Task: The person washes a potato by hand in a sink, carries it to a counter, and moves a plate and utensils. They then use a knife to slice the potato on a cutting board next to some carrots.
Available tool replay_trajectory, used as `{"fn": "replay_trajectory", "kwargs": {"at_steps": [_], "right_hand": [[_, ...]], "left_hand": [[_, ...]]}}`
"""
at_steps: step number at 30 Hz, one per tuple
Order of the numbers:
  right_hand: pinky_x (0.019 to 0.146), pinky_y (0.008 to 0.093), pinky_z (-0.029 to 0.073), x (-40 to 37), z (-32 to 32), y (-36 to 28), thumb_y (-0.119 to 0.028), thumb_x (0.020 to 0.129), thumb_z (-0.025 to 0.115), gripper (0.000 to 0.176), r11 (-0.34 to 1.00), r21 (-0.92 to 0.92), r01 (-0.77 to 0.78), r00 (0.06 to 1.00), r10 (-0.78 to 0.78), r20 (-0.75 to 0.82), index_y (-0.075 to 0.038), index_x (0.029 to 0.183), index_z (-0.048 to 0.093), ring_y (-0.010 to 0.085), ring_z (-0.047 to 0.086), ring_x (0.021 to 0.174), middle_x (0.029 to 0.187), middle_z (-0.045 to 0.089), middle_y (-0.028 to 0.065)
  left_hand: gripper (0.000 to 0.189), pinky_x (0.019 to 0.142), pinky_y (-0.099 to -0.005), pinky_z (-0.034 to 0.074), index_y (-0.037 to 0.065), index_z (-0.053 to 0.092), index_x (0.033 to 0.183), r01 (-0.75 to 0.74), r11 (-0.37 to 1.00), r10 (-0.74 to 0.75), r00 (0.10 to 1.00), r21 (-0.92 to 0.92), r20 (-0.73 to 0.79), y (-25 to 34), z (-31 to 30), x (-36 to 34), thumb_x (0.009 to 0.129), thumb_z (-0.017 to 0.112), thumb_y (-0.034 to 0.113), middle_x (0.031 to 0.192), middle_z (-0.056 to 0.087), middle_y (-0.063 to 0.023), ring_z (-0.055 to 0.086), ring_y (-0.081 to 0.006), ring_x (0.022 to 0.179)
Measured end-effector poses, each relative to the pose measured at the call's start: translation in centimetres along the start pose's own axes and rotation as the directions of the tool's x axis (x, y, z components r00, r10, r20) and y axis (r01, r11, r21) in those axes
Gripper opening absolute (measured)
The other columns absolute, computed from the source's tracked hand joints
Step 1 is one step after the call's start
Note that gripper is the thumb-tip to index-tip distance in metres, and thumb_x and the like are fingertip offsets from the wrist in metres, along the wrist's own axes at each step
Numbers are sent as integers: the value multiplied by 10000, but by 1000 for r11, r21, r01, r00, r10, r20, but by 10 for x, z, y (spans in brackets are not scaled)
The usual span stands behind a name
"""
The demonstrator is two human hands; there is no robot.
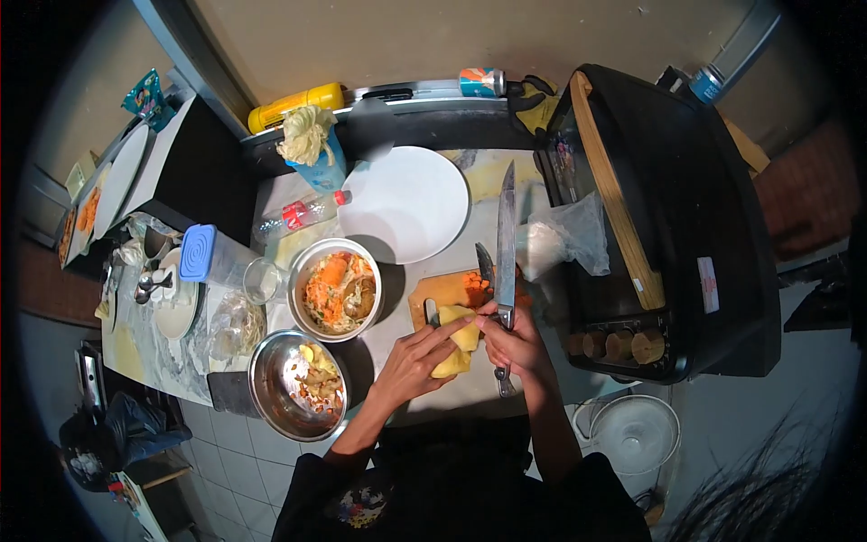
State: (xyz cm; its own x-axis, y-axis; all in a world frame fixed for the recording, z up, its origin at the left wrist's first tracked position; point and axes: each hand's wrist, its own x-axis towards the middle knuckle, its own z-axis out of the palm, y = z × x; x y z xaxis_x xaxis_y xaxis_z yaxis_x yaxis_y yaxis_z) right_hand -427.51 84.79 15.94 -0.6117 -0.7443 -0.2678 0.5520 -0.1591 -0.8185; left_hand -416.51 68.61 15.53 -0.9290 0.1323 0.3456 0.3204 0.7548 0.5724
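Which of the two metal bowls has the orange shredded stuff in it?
The far metal bowl, right beside the white plate, holds orange and pale shreds. The near bowl at the counter edge holds yellowish scraps instead.

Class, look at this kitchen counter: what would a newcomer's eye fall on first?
The long knife, blade pointing away, gripped in the right hand at centre, beside the left hand resting on a yellow vegetable. Next, the white plate behind and the bowl of orange shreds at left.
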Motion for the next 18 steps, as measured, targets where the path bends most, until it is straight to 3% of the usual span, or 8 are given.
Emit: {"fn": "replay_trajectory", "kwargs": {"at_steps": [6, 8, 12, 13, 14, 16, 17, 18], "right_hand": [[291, 203, 268, 16, -1, 4, -41, 886, 504, 36, 997, 60, -46, 998, 49, -39, -37, 872, 472, 21, 321, 312, 487, 390, -35], [291, 212, 273, 25, 0, 2, -52, 877, 518, 41, 998, -45, -39, 985, 30, -171, -40, 876, 479, 27, 324, 315, 487, 390, -32], [294, 210, 274, 59, -8, 1, -71, 849, 557, 90, 951, -308, 18, 967, -95, -236, -4, 791, 544, 35, 362, 334, 501, 441, -16], [339, 232, 313, 69, -11, 0, -87, 824, 587, 128, 924, -382, -9, 959, -100, -264, 7, 740, 563, 48, 409, 373, 514, 470, -9], [339, 232, 313, 81, -15, 1, -87, 824, 587, 128, 922, -387, -10, 962, -98, -257, 7, 740, 563, 48, 409, 373, 514, 470, -9], [412, 264, 359, 109, -24, 5, -107, 796, 614, 143, 711, -699, 76, 931, -301, -205, 11, 728, 567, 65, 458, 437, 520, 482, -2], [482, 301, 392, 122, -26, 5, -106, 772, 615, 146, 626, -766, 147, 916, -379, -134, 23, 730, 562, 116, 505, 490, 523, 507, 48], [482, 301, 392, 135, -28, 6, -106, 772, 615, 146, 623, -767, 151, 918, -376, -124, 23, 730, 562, 116, 505, 490, 523, 507, 48]], "left_hand": [[470, 686, -297, 509, 6, 624, 936, 150, 984, -157, 986, -99, -64, -3, 7, -4, 498, 774, 86, 1353, 401, -71, 577, -230, 853], [477, 774, -303, 496, 43, 637, 985, 333, 897, -377, 919, -290, -113, -3, 10, -6, 529, 772, 86, 1352, 386, -110, 563, -266, 993], [451, 864, -348, 451, 66, 629, 1010, 358, 859, -459, 856, -367, -237, -18, 30, -10, 585, 776, 102, 1266, 427, -175, 530, -290, 1051], [404, 821, -326, 466, 47, 611, 1004, 349, 841, -481, 833, -415, -273, -19, 34, -8, 638, 771, 110, 1134, 514, -145, 558, -227, 984], [404, 821, -326, 466, 47, 611, 1004, 349, 840, -484, 829, -416, -281, -19, 34, -7, 638, 771, 110, 1134, 514, -145, 558, -227, 984], [340, 775, -287, 472, 27, 583, 1004, 550, 368, -766, 637, -750, 92, -18, 31, -3, 711, 742, 95, 1005, 562, -88, 565, -153, 904], [340, 775, -287, 472, 27, 583, 1004, 547, 366, -770, 632, -753, 84, -20, 33, -2, 711, 742, 95, 1005, 562, -88, 565, -153, 904], [326, 749, -267, 469, 22, 557, 1033, 506, 219, -795, 589, -834, 148, -23, 37, -2, 758, 707, 114, 969, 565, -65, 558, -127, 870]]}}
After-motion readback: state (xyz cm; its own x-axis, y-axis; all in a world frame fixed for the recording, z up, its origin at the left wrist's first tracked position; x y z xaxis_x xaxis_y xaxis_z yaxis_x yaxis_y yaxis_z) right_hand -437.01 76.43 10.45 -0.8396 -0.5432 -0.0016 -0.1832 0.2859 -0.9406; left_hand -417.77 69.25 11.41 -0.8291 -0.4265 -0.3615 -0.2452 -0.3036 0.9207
